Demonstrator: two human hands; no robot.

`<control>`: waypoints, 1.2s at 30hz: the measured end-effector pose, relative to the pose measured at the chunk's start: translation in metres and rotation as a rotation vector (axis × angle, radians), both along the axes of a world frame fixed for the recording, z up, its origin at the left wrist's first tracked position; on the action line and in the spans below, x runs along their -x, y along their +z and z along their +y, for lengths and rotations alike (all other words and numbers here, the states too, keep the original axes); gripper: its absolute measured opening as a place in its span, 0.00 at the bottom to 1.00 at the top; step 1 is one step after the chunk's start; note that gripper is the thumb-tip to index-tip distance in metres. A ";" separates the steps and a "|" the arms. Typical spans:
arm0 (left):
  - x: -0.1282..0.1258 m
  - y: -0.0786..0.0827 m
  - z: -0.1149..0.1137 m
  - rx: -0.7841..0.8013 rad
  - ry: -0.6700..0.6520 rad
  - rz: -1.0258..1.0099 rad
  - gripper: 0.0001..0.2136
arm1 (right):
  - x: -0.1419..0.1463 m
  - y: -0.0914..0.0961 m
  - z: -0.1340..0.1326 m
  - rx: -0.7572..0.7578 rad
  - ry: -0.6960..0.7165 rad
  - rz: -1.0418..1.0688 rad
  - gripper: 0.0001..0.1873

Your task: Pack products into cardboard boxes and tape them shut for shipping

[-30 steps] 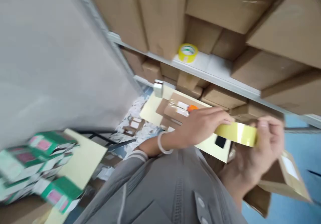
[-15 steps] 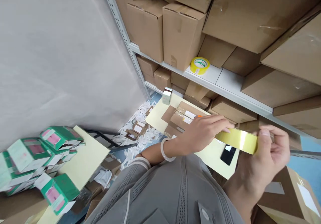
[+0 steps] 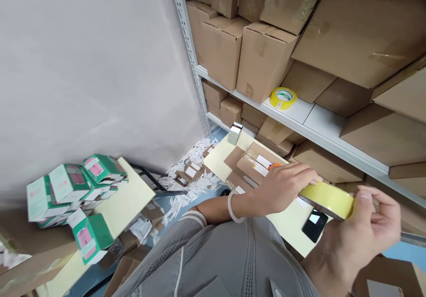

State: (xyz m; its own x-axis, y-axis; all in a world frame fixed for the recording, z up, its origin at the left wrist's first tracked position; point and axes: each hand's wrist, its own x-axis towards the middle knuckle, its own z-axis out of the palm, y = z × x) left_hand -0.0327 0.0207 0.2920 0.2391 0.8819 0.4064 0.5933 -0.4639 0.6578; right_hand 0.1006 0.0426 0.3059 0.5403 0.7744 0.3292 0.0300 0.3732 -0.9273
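Between my hands, above the table, is a yellow roll of packing tape [image 3: 328, 198], its broad outer face turned up. My right hand [image 3: 369, 221] grips the roll's right end between thumb and fingers. My left hand [image 3: 288, 186], with a white bangle on the wrist, has its fingertips closed at the roll's left end. Whether a loose tape end is pinched there cannot be made out. Below lie a dark phone [image 3: 314, 224] and a flat cardboard box [image 3: 244, 170] with white labels. A small orange item [image 3: 274, 166] shows partly behind my left hand.
Metal shelving [image 3: 333, 128] packed with cardboard boxes rises ahead, with another yellow tape roll [image 3: 282, 98] on it. A small pale box [image 3: 235, 132] stands on the cream table [image 3: 216, 157]. Green-and-white boxes [image 3: 69, 184] pile up at left. Paper scraps [image 3: 176, 203] litter the floor.
The view has shifted, so the surroundings appear further right. The tape roll has tilted, showing its lower rim and inner side. Both hands stay on it.
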 end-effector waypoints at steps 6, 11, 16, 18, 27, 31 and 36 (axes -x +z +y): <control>0.006 -0.015 -0.009 -0.023 0.124 -0.060 0.14 | 0.013 -0.005 0.000 0.066 0.084 -0.019 0.05; 0.014 -0.022 -0.026 -0.074 0.314 -0.147 0.09 | 0.036 -0.005 -0.010 0.115 0.228 -0.071 0.06; 0.019 -0.020 -0.037 -0.073 0.485 -0.175 0.09 | 0.049 -0.008 -0.021 0.180 0.396 -0.064 0.08; 0.021 -0.019 -0.039 -0.066 0.515 -0.172 0.09 | 0.051 -0.009 -0.024 0.191 0.445 -0.031 0.08; 0.033 0.008 -0.045 -0.171 0.279 -0.205 0.09 | 0.031 -0.001 -0.026 0.119 0.521 0.022 0.08; 0.026 0.016 -0.042 -0.207 0.202 -0.137 0.10 | 0.017 0.005 -0.028 0.108 0.474 0.026 0.09; 0.012 0.018 -0.033 -0.204 0.170 -0.049 0.10 | 0.008 0.010 -0.034 0.101 0.361 0.035 0.09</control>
